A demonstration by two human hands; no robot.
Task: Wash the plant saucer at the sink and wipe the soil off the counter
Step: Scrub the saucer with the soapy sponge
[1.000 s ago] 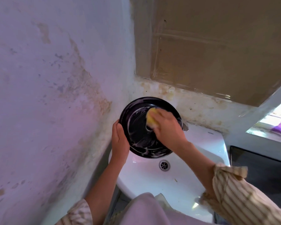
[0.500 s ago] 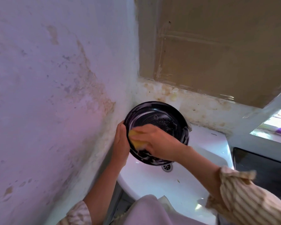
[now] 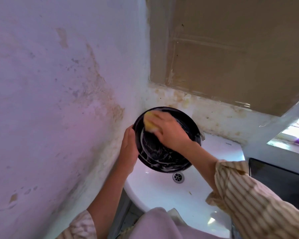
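One black plant saucer [image 3: 167, 152], soapy, over the one sink [image 3: 162, 192] — left hand [image 3: 129, 152] grips its rim, right hand [image 3: 171, 131] pinches one yellow sponge [image 3: 149, 122] against it.

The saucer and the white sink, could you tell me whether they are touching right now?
Cannot tell. In the head view the left hand holds the saucer tilted above the sink, but its lower rim hides any gap.

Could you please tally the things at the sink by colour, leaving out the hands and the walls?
Black: 1, the plant saucer, soapy
Yellow: 1, the sponge
White: 1, the sink
Total: 3
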